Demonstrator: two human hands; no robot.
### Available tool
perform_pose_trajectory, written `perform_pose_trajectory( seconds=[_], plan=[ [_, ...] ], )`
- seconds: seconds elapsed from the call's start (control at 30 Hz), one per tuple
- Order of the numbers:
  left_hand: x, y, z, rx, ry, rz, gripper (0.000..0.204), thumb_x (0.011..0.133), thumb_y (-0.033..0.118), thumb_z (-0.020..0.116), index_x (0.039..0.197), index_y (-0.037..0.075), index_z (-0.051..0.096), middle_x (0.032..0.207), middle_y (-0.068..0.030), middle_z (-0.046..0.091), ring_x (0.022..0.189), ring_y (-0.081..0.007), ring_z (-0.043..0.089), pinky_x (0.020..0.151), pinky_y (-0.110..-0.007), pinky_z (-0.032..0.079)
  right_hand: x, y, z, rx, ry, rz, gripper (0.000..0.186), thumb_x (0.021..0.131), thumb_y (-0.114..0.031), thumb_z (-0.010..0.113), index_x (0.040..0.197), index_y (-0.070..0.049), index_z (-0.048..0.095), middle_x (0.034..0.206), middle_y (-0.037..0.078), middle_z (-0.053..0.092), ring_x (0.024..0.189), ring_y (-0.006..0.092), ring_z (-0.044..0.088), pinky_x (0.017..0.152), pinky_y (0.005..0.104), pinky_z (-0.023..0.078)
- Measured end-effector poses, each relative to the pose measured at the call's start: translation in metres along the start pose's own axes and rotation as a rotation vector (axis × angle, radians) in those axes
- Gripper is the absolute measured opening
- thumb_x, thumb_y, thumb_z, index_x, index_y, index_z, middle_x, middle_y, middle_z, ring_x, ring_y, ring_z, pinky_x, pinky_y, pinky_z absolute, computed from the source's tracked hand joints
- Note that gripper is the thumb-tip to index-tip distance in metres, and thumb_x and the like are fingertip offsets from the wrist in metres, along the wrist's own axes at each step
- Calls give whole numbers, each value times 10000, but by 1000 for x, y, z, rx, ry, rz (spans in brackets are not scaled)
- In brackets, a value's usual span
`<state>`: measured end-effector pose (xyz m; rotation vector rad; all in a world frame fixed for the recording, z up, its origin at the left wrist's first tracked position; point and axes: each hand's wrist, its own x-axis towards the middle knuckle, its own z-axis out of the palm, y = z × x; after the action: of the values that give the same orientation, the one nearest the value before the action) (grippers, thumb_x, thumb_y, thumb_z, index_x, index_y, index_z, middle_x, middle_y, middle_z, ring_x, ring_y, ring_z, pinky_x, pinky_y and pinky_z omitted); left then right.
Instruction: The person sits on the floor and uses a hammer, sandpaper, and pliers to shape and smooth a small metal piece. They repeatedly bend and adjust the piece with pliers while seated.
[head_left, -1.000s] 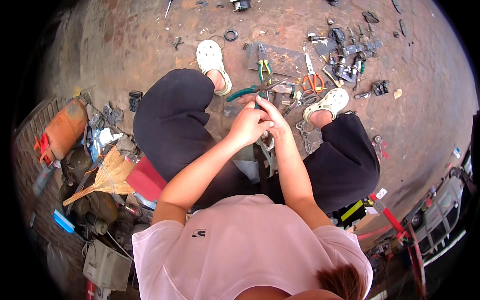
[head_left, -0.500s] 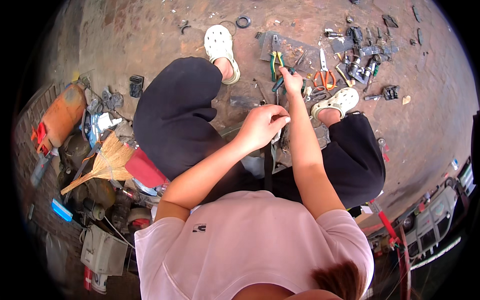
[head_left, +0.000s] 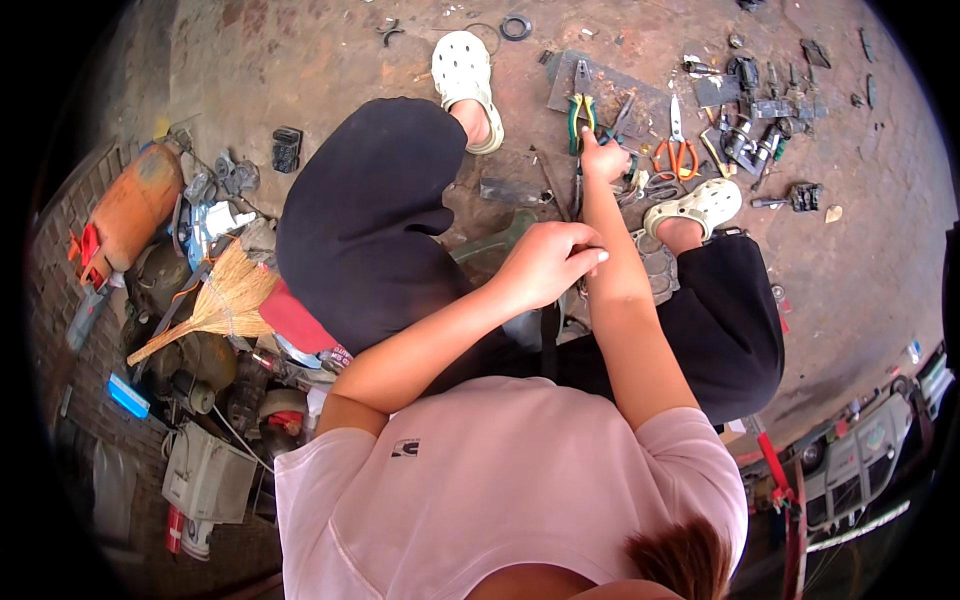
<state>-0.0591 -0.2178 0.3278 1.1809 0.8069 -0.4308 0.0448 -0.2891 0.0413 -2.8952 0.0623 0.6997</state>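
My right hand (head_left: 604, 160) reaches down to the floor among the hand tools, fingers curled around the dark green handles of a pair of pliers (head_left: 622, 118); the palm hides much of the grip. Left of it lie pliers with yellow-and-green handles (head_left: 582, 105), on a dark flat plate (head_left: 560, 94). Orange-handled scissors or snips (head_left: 676, 140) rest to the right. Nearer me, my left hand (head_left: 548, 262) hovers beside my right forearm, thumb and fingers bent toward each other. Whatever is between those fingertips, if anything, cannot be made out.
Dark scissors (head_left: 660, 188) lie near my right shoe (head_left: 700, 205). Several metal and black parts (head_left: 765, 108) are scattered at the far right. A black ring (head_left: 516, 27) lies far ahead. Left of my knee are a straw broom (head_left: 225, 300) and an orange cylinder (head_left: 135, 210).
My right hand has shifted rightward over the tools, away from where it held dark green handles beside the yellow-and-green pliers. My left hand now overlaps the right forearm. The view has shifted slightly.
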Motion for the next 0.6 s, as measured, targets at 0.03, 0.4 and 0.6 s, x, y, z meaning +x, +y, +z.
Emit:
perform_pose_trajectory(
  seconds=[0.03,0.4,0.6],
  plan=[
    [1,0,-1,-2,13,16,157,933,72,597,1025,-24,681,822,-54,681,766,-93,630,728,-281,513,3,-1,0,-53,-24,-40,540,725,-509,783,872,8,733,1021,211,634,999,383,619,847,474,511],
    [13,6,-13,-243,186,289,161,927,33,605,1074,-9,656,897,-54,706,831,-96,659,689,-231,482,-18,22,-83,348,-326,-124,562,760,-478,753,715,76,672,848,261,637,830,407,634,793,460,482],
    [-15,20,-26,-374,260,358,209,906,118,684,1078,0,686,990,-46,718,904,-89,633,762,-228,461,-117,57,-207,596,-66,-458,425,803,-310,779,659,61,629,811,170,563,725,282,563,700,398,449]
  ],
)
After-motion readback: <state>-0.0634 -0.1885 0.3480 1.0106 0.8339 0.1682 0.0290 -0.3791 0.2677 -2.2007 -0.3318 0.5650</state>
